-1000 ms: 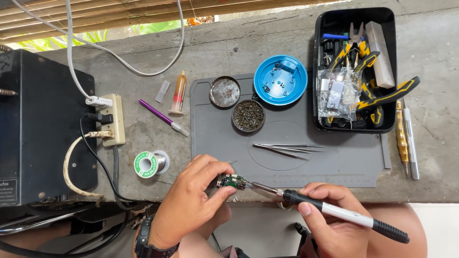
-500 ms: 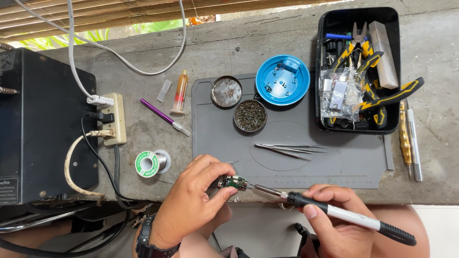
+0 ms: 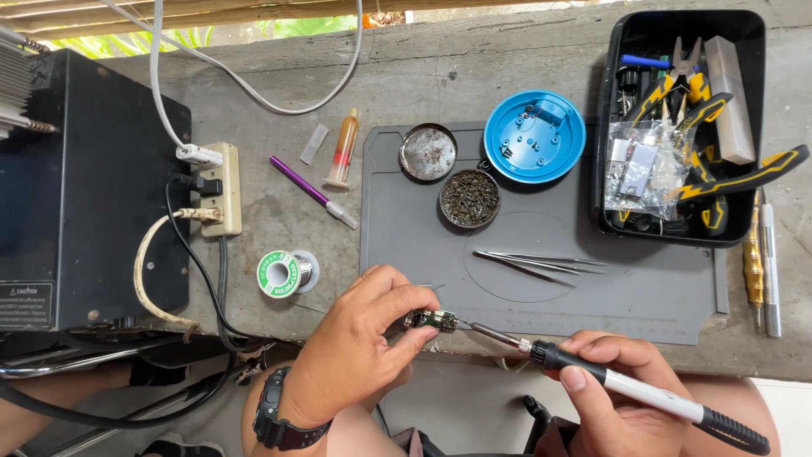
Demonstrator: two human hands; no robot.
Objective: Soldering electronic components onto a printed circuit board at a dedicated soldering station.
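Head view: your left hand [image 3: 359, 343] pinches a small green circuit board [image 3: 431, 320] between thumb and fingertips, holding it in the air just off the near edge of the grey mat [image 3: 643, 296]. Your right hand [image 3: 622, 393] is wrapped around the soldering iron [image 3: 626, 389], whose tip meets the board's right end. The risk, as I judge it, is the hot tip sliding along so small a piece and reaching your fingertips just beside it, since nothing braces the board. A loose pinch could also let it fall into your lap. The board sits between both hands, with the tweezers [image 3: 541, 262] lying on the mat beyond and the solder spool [image 3: 283, 273] off to the left.
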